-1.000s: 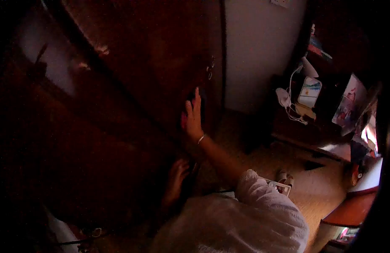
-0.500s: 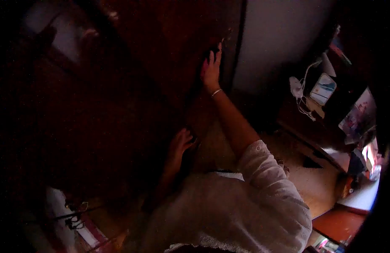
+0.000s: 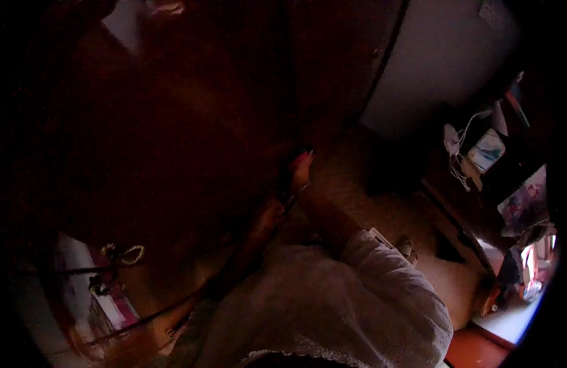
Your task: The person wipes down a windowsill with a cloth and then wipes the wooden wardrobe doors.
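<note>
Pink item sat in the right hand, its fingers closed on it, close to the dark wooden surface. The left hand was lower, near the right wrist; whether its fingers were open or closed was too dim to tell. Right of both, well apart, a white cable lay beside a rectangular picture-faced object on a dark table. Footwear stood on the floor.

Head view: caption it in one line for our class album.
Right hand with something pink, left hand close by, beside a dark panel in dim light.
</note>
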{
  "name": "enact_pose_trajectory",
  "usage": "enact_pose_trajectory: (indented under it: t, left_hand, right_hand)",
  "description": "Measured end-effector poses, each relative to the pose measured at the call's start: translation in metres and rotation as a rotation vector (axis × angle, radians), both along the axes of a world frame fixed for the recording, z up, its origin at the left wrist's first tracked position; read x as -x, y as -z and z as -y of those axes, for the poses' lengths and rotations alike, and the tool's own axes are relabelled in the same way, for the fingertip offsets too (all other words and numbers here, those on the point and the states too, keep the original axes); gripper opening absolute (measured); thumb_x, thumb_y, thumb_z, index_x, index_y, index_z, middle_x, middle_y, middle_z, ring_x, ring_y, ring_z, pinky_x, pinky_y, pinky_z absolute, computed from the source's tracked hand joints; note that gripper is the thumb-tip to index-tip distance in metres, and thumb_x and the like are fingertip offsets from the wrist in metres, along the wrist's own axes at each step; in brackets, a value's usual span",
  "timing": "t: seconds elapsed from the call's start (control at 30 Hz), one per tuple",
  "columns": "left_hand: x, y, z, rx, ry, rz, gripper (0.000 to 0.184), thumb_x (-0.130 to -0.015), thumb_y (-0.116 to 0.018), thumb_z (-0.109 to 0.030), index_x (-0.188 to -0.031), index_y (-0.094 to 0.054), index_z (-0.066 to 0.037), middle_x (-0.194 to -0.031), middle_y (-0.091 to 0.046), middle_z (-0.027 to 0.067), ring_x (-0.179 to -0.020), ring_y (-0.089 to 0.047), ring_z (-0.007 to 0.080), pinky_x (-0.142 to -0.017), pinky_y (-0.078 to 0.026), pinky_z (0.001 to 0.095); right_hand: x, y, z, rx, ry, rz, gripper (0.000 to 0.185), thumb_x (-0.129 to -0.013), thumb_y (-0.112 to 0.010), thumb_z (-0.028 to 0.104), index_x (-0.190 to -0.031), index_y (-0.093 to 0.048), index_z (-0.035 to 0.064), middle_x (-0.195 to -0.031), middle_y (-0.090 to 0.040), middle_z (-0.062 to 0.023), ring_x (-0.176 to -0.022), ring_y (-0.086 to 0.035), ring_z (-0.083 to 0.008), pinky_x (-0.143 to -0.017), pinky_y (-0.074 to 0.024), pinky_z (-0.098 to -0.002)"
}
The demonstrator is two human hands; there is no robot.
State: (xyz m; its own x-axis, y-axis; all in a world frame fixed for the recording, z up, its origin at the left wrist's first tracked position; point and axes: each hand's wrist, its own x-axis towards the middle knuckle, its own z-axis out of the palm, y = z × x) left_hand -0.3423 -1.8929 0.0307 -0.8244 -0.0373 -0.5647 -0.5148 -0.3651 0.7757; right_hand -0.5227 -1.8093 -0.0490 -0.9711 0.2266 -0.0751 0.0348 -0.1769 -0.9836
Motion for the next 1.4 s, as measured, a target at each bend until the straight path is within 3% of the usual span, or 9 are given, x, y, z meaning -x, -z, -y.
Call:
enact_pose_trajectory:
  t: [0.27, 0.37, 0.47, 0.6, 0.87, 0.97, 1.1, 1.2, 1.4]
  left_hand:
    - [-0.07, -0.017, 0.024, -0.228, -0.309, 0.151, 0.043, -0.093, -0.061, -0.028, -0.131, -0.047, -0.01, -0.125, -0.051, 0.007, -0.116, -0.051, 0.0234, -0.097, -0.046, 0.0408]
    - [-0.093, -0.011, 0.036, -0.287, -0.394, 0.214, 0.043, -0.093, -0.061, -0.03, -0.129, -0.047, -0.01, -0.126, -0.051, 0.0077, -0.114, -0.054, 0.0253, -0.096, -0.047, 0.0427]
    - [-0.123, 0.0, 0.052, -0.369, -0.39, 0.135, 0.045, -0.093, -0.061, -0.032, -0.129, -0.047, -0.009, -0.127, -0.052, 0.0084, -0.112, -0.055, 0.0267, -0.094, -0.048, 0.0441]
    - [-0.16, 0.067, 0.083, -0.173, -0.136, -0.274, 0.052, -0.093, -0.062, -0.034, -0.134, -0.045, -0.007, -0.129, -0.053, 0.0093, -0.113, -0.056, 0.0276, -0.093, -0.05, 0.0441]
    - [-0.197, -0.135, 0.086, -0.171, -0.097, -0.364, 0.04, -0.094, -0.06, -0.024, -0.128, -0.053, -0.003, -0.13, -0.056, 0.0095, -0.115, -0.056, 0.0229, -0.099, -0.045, 0.0355]
    - [-0.224, -0.266, 0.083, 0.092, -0.107, -0.509, 0.034, -0.097, -0.055, -0.018, -0.128, -0.052, -0.004, -0.129, -0.056, 0.01, -0.119, -0.054, 0.0224, -0.103, -0.041, 0.0371]
    - [-0.226, -0.328, 0.105, 0.731, -0.232, -0.975, 0.029, -0.09, -0.063, -0.011, -0.117, -0.059, -0.003, -0.123, -0.06, 0.0114, -0.114, -0.057, 0.0245, -0.1, -0.043, 0.0345]
    - [-0.239, -0.402, 0.105, 1.397, -0.406, -1.301, 0.023, -0.084, -0.064, -0.003, -0.106, -0.063, -0.002, -0.114, -0.063, 0.0145, -0.104, -0.062, 0.0292, -0.091, -0.047, 0.0366]
    - [-0.235, -0.455, 0.122, 1.776, -0.409, -1.552, 0.021, -0.085, -0.062, -0.001, -0.105, -0.061, 0.0, -0.114, -0.059, 0.0167, -0.106, -0.056, 0.0295, -0.092, -0.044, 0.0393]
  right_hand:
    - [-0.068, 0.032, 0.026, 0.23, -0.258, 0.007, 0.059, -0.101, -0.037, 0.042, -0.148, -0.032, 0.0054, -0.148, -0.032, -0.0271, -0.137, -0.028, -0.0437, -0.102, -0.0403, -0.0502]
    - [-0.099, 0.001, 0.032, 0.682, -0.493, 0.409, 0.067, -0.098, -0.036, 0.056, -0.15, -0.026, 0.016, -0.148, -0.033, -0.009, -0.13, -0.038, -0.0284, -0.105, -0.0378, -0.0399]
    - [-0.161, -0.133, 0.042, 0.719, -0.396, 0.589, 0.063, -0.099, -0.039, 0.052, -0.148, -0.032, 0.0133, -0.142, -0.04, -0.0105, -0.128, -0.041, -0.0266, -0.103, -0.0388, -0.0392]
    - [-0.223, -0.269, 0.048, 0.194, -0.311, -0.008, 0.061, -0.101, -0.037, 0.042, -0.149, -0.028, 0.0065, -0.15, -0.033, -0.0122, -0.138, -0.029, -0.0271, -0.112, -0.0262, -0.0391]
    - [-0.188, -0.46, 0.057, 0.029, -0.268, -0.953, 0.062, -0.1, -0.039, 0.039, -0.15, -0.026, 0.0038, -0.157, -0.023, -0.013, -0.144, -0.02, -0.0268, -0.117, -0.014, -0.0395]
    - [-0.182, -0.539, 0.067, -0.105, -0.229, -1.335, 0.065, -0.099, -0.039, 0.044, -0.149, -0.028, 0.0039, -0.154, -0.029, -0.0157, -0.143, -0.025, -0.03, -0.117, -0.0143, -0.0425]
    - [-0.204, -0.557, 0.097, -0.465, -0.561, -1.945, 0.059, -0.097, -0.042, 0.04, -0.143, -0.037, 0.0038, -0.144, -0.044, -0.015, -0.136, -0.036, -0.0354, -0.116, -0.0161, -0.0519]
    - [-0.236, -0.574, 0.127, -0.345, -0.793, -2.018, 0.042, -0.095, -0.047, 0.027, -0.132, -0.047, 0.0068, -0.135, -0.053, -0.014, -0.129, -0.046, -0.035, -0.113, -0.0234, -0.0523]
    - [-0.24, -0.591, 0.168, -0.277, -0.656, -2.083, 0.037, -0.083, -0.061, 0.006, -0.119, -0.054, 0.0076, -0.12, -0.058, -0.0135, -0.12, -0.052, -0.0329, -0.105, -0.0378, -0.0462]
